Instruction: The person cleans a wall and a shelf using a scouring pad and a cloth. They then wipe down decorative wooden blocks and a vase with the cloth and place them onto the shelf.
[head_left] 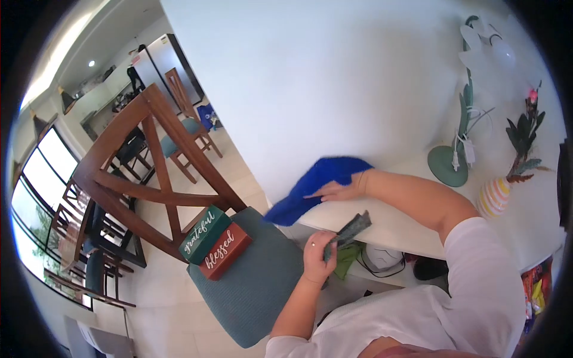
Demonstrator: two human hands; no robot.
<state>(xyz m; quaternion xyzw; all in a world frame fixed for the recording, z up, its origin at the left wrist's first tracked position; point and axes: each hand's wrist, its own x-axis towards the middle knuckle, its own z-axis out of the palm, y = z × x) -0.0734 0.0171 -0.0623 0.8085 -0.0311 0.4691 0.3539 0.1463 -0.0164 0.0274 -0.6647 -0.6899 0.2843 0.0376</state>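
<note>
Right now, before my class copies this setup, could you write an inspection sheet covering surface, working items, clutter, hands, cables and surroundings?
Surface: white tabletop, bearing a green-based lamp and a striped pot with a plant.
Working items: blue cloth on the tabletop; dark green piece, exact identity unclear.
Clutter: "grateful" block and "blessed" block on the teal chair seat.
Hands: right hand lies on the blue cloth; left hand grips the dark green piece.
Cables: white plug with cord at the lamp's base; dark cord below the tabletop.
Surroundings: refrigerator, windows and more chairs in the background.
</note>
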